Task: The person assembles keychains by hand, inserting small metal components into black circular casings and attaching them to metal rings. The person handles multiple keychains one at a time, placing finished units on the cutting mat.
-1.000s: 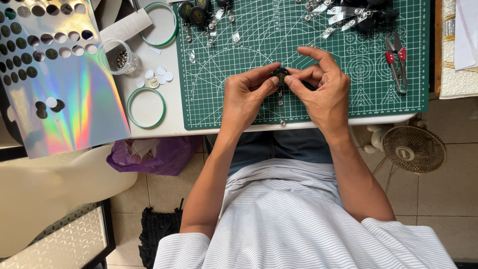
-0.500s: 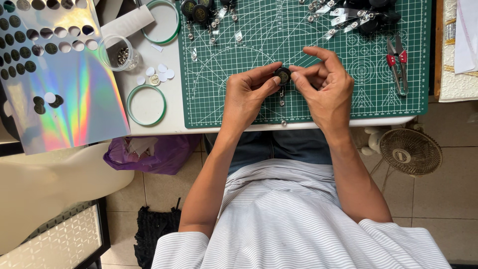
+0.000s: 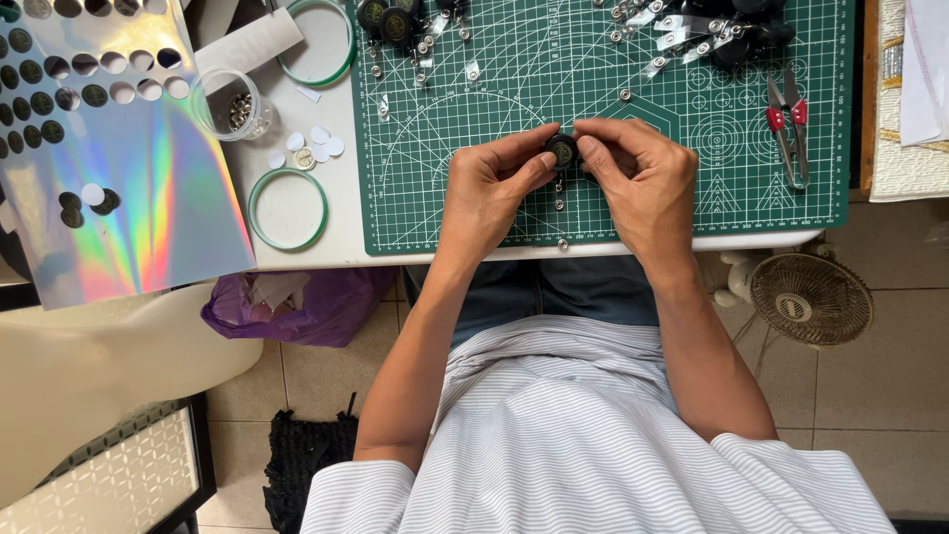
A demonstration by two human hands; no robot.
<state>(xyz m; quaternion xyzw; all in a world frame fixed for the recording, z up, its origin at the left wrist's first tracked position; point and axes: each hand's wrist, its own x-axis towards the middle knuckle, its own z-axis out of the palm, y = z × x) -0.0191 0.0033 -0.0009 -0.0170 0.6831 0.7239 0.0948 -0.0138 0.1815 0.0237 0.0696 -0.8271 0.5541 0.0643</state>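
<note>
Barely shifted, left hand (image 3: 489,193) and right hand (image 3: 643,178) both pinch the small round black reel (image 3: 561,150); steadying wrists on the green cutting mat (image 3: 445,198) should help.

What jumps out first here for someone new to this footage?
Both hands meet mid-frame over the green cutting mat: the left hand and right hand pinch a small black round reel between their fingertips, a short metal clip hanging under it. At far left, a rainbow holographic sheet punched with round holes catches the light. More black reels and clips lie along the mat's top edge, with red snips at the right.
</note>
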